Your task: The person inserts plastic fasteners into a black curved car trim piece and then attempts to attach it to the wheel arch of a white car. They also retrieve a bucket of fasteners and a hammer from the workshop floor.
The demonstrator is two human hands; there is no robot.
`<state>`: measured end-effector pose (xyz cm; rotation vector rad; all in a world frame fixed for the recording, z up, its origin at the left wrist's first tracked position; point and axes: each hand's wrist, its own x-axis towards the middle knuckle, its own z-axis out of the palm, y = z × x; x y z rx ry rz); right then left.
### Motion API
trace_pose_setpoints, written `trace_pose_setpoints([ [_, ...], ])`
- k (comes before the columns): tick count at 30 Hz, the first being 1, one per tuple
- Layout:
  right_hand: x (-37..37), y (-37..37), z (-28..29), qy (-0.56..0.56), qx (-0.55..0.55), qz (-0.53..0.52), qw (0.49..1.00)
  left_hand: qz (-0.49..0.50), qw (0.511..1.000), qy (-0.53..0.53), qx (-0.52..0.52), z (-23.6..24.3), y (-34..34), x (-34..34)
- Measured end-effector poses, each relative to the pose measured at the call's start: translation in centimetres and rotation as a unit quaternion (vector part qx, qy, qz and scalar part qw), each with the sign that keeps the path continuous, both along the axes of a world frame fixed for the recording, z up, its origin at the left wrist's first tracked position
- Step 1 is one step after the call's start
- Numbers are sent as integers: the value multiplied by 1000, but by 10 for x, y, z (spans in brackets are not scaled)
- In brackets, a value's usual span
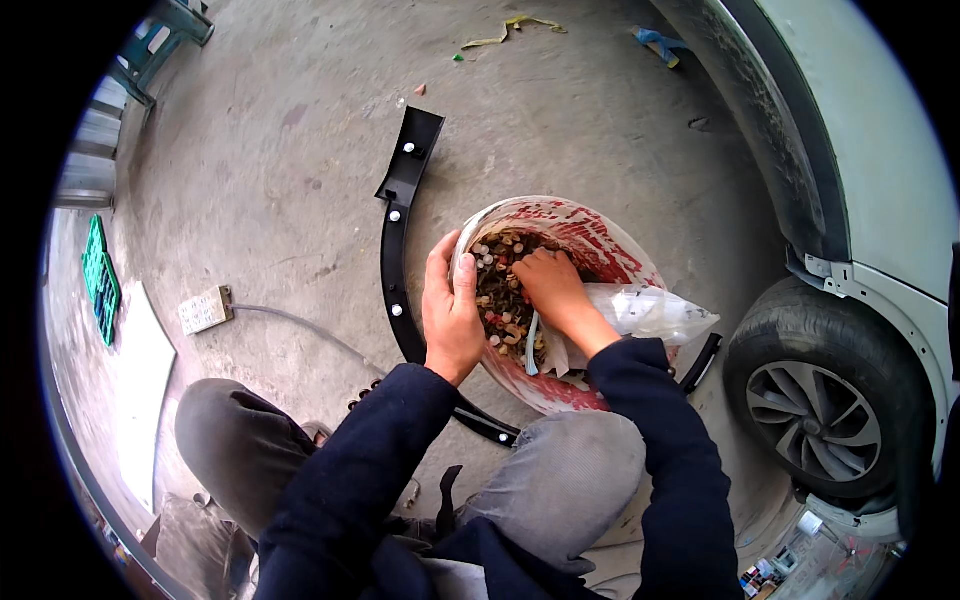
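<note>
Here, left fingers (440, 260) clasp a red-streaked whitish bucket (592, 232); right fingers (540, 270) curl among mixed brownish clips (497, 292), hold unclear.

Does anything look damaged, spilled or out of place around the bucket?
The bucket looks worn: its inner wall is blotchy, red mixed with patchy white. Farther off, a crumpled yellow strip and a blue-and-yellow scrap lie loose on the concrete floor, like litter.

No lettering, number or sign can be read here
</note>
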<state>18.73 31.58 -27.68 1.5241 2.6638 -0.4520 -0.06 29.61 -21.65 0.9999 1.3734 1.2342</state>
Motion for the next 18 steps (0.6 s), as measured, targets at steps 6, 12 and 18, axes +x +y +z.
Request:
trace_pose_setpoints([
  [6,9,-24,16,-51,-30,24,998,6,1000,23,5,-3,0,0],
  [12,12,-32,30,23,-78,-19,996,2,1000,8,-7,0,3,2],
  [18,4,-2,24,98,-157,-158,970,-10,1000,13,9,-5,6,0],
])
